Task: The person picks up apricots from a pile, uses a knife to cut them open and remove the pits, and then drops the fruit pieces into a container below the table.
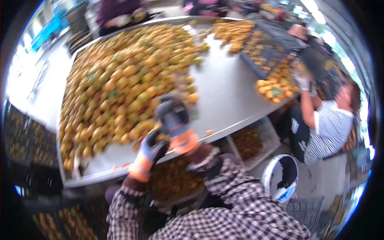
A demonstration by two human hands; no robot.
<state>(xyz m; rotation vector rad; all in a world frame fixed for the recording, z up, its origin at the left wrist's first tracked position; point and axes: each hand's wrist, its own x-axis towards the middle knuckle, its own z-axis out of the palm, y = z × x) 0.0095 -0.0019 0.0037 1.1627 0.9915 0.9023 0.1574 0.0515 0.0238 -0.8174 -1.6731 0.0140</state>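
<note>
A large heap of round yellow-orange fruit (120,84), looking like persimmons, covers the left and middle of a metal table (224,88). My left hand (149,154), in a dark glove with an orange cuff, is at the near edge. Its fingers are closed about a yellowish fruit (162,138), partly hidden by the glove. Just right of it and higher, my right hand (178,124), gloved alike, is over the heap's near edge. Motion smears its fingers, and I cannot make out anything in them.
Below the table's near edge are crates of brownish bits (248,142) and a white bucket (281,178). At right, a person in a striped shirt (332,130) sits by a dark crate (264,50) and more fruit. Other people (120,14) are at the far side.
</note>
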